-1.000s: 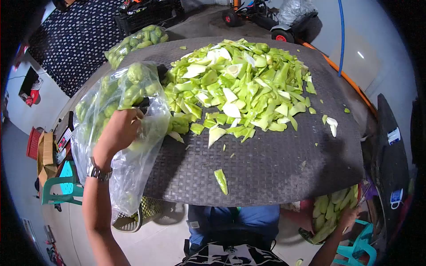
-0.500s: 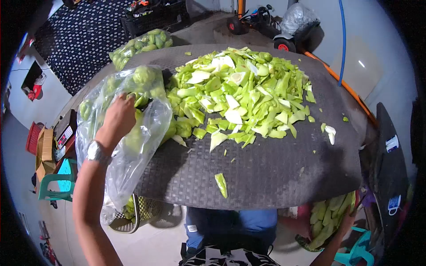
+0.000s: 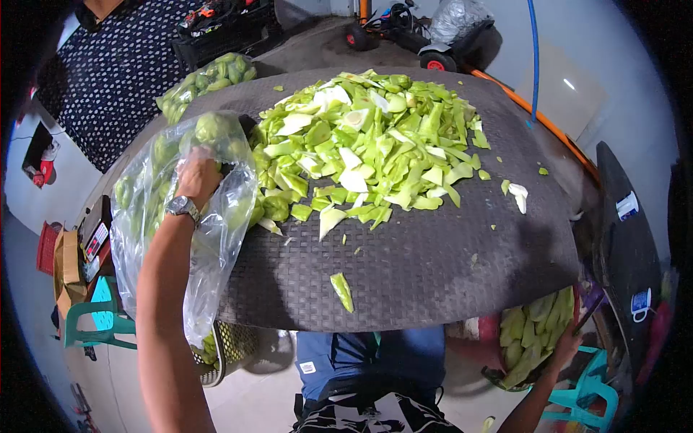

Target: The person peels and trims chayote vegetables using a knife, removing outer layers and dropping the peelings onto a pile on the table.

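Observation:
My left hand point(image 3: 198, 177) reaches into the mouth of a clear plastic bag point(image 3: 206, 267) of green chayotes point(image 3: 211, 128). Its fingers curl down among them, partly blurred, and what they grip is hidden. Beside the bag, a large heap of cut green and white chayote pieces point(image 3: 375, 144) covers the back of the dark woven-pattern tabletop point(image 3: 404, 274). Low at the right, my right hand point(image 3: 567, 348) is closed on a thin, dark, knife-like tool point(image 3: 590, 315). It is beside a tub of long green pieces point(image 3: 534, 332) below the table edge.
Another bag of chayotes point(image 3: 216, 76) lies at the back left, near a person in a patterned garment point(image 3: 137, 72). A basket point(image 3: 234, 350) stands under the left table edge. Teal chairs point(image 3: 105, 317) are at both sides. A loose green piece point(image 3: 341, 291) lies near the front.
The view has shifted, so the table and heap appear farther left. My left hand has moved deeper into the bag. My right hand and its tool have come into sight at the right.

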### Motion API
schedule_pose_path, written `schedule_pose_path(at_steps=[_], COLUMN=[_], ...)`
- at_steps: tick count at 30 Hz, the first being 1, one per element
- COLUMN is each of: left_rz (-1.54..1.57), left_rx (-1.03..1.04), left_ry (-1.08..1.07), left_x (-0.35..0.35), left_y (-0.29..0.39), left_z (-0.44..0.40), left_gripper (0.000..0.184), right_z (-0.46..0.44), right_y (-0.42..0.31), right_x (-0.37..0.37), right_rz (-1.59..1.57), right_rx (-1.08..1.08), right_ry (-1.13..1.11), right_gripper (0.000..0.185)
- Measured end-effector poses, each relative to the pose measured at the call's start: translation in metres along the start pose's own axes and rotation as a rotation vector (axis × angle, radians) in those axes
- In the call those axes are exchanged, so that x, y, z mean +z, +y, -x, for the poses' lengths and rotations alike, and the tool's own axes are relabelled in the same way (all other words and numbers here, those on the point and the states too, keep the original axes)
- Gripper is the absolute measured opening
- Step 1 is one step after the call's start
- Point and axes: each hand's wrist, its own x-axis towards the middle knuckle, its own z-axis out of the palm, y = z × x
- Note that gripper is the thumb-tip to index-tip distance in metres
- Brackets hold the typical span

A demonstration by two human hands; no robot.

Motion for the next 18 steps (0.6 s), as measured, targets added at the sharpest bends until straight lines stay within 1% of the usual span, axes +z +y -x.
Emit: schedule_pose_path(at_steps=[2,3,4,5,6,9,11,12,13,14,15,16,18], left_rz=[0.016,0.038,0.06,0.081,0.077,0.012,0.017,0.022,0.016,0.008,-0.002,-0.05,-0.104], left_rx=[0.046,0.021,-0.003,-0.028,-0.063,0.157,0.044,-0.008,-0.065,-0.119,-0.17,-0.104,-0.09], left_ry=[0.02,0.007,-0.007,-0.022,-0.148,0.026,-0.058,-0.104,-0.133,-0.162,-0.193,-0.179,-0.26], left_x=[0.001,-0.005,-0.017,-0.031,-0.049,-0.014,-0.058,-0.072,-0.071,-0.07,-0.07,-0.074,-0.078], left_y=[-0.002,0.001,0.006,0.012,0.019,-0.018,0.007,0.018,0.017,0.016,0.015,0.016,0.01], left_z=[0.001,0.003,0.005,0.005,0.002,0.008,0.021,0.03,0.037,0.044,0.051,0.058,0.056], left_gripper=[0.028,0.028,0.029,0.03,0.037,0.029,0.037,0.041,0.039,0.038,0.038,0.037,0.037], right_z=[-0.007,-0.006,0.003,0.01,0.008,0.0,-0.009,-0.004,0.002,-0.007,-0.004,-0.001,0.01], right_y=[0.004,-0.002,-0.033,-0.05,-0.044,-0.044,-0.061,-0.075,-0.089,-0.076,-0.079,-0.085,-0.101], right_x=[0.006,-0.006,-0.039,-0.058,-0.055,-0.043,-0.033,-0.049,-0.066,-0.056,-0.057,-0.056,-0.054], right_rz=[-0.052,-0.099,-0.147,-0.195,-0.237,-0.357,-0.421,-0.403,-0.38,-0.424,-0.467,-0.504,-0.57], right_rx=[-0.08,-0.047,-0.015,0.017,-0.005,-0.027,0.038,0.033,0.025,-0.089,-0.202,-0.152,-0.054], right_ry=[0.144,0.078,0.012,-0.056,0.0,0.139,0.214,0.073,-0.069,-0.083,-0.099,-0.122,-0.175], right_gripper=[0.075,0.076,0.078,0.079,0.078,0.076,0.074,0.075,0.077,0.075,0.073,0.071,0.066])
